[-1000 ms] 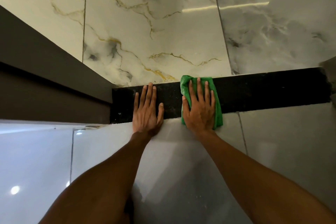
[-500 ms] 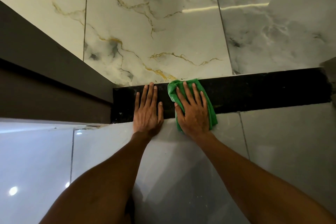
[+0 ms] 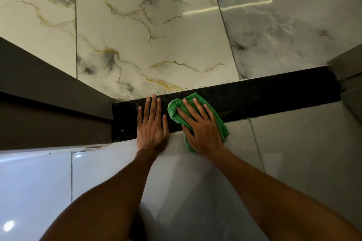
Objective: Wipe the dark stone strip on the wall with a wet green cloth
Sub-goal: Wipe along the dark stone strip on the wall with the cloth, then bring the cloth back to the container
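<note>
A dark stone strip [image 3: 274, 96] runs across the wall between marble tiles above and plain grey tiles below. My right hand [image 3: 199, 125] lies flat with spread fingers on a bunched green cloth [image 3: 219, 121], pressing it against the strip's left half and the tile just under it. My left hand [image 3: 151, 125] rests flat and empty on the strip immediately left of the cloth, fingers together, thumb almost touching the cloth's edge. The strip's left end [image 3: 123, 121] shows pale specks.
A brown side wall [image 3: 49, 94] meets the strip at the left corner. Another wall edge [image 3: 350, 76] closes off the strip at the right. Glossy white and gold marble tiles [image 3: 156, 35] reflect ceiling lights. Grey tiles [image 3: 293, 152] lie below.
My right hand has slid the green cloth leftwards along the strip, turning its fingers to the upper left, until it sits next to my left hand. My left hand has stayed in place.
</note>
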`<state>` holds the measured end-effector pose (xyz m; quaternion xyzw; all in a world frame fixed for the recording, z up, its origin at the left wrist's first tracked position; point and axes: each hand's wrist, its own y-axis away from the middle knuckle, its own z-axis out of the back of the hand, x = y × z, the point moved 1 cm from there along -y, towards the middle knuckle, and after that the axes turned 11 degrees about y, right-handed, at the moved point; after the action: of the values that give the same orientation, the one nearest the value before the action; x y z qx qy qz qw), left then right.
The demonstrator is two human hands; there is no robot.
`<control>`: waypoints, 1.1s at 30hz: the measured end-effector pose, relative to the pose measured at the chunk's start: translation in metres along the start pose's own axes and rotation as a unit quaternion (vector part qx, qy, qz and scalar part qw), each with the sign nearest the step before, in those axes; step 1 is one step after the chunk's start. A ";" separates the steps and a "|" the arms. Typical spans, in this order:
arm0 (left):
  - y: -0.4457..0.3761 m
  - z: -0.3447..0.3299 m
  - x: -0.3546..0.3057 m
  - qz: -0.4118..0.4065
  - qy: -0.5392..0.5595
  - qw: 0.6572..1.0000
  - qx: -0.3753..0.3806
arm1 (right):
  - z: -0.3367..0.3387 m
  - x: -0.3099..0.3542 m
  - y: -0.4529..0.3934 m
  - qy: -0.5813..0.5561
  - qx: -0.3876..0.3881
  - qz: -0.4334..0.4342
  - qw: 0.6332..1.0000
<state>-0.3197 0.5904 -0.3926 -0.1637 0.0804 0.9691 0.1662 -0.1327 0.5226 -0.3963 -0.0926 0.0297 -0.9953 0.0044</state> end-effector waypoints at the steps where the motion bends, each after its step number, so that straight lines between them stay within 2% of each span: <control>1: 0.000 0.000 0.001 -0.001 0.000 1.000 -0.003 | 0.001 -0.002 0.001 -0.005 0.000 0.013 1.000; 6: -0.001 0.001 0.001 -0.002 0.004 1.000 -0.006 | 0.010 -0.011 0.007 -0.013 0.008 0.066 0.998; 10: -0.001 0.000 0.003 -0.004 0.008 1.000 -0.003 | 0.019 -0.013 0.009 -0.066 0.019 0.066 0.995; 14: -0.001 -0.003 0.005 -0.007 0.011 1.000 0.000 | 0.027 -0.025 0.028 -0.123 0.049 0.100 0.986; 16: -0.001 -0.002 0.005 -0.001 0.015 1.000 0.009 | 0.034 -0.031 0.039 -0.162 0.059 0.071 0.983; 18: -0.001 0.002 0.003 0.003 0.020 1.000 0.022 | 0.044 -0.025 0.044 -0.230 0.079 -0.050 0.969; 20: 0.001 0.014 -0.005 0.016 0.059 0.997 0.056 | 0.058 -0.010 0.045 -0.318 0.080 -0.240 0.914; 22: 0.009 0.034 -0.018 0.022 0.103 0.991 0.088 | 0.077 0.003 0.045 -0.408 0.073 -0.412 0.811; 24: 0.017 0.061 -0.037 0.012 0.132 0.985 0.112 | 0.101 0.007 0.048 -0.473 0.087 -0.525 0.702; 27: 0.037 0.099 -0.064 0.008 0.153 0.978 0.142 | 0.144 0.005 0.063 -0.514 0.077 -0.607 0.601; 30: 0.059 0.140 -0.097 -0.007 0.159 0.973 0.165 | 0.192 -0.005 0.094 -0.547 0.025 -0.650 0.528; 33: 0.081 0.178 -0.136 -0.032 0.159 0.968 0.191 | 0.238 -0.008 0.139 -0.606 -0.005 -0.657 0.449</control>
<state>-0.2778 0.5122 -0.1717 -0.2837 0.2845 0.8913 0.2101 -0.0804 0.3699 -0.1731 -0.6639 -0.0456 -0.3940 -0.6339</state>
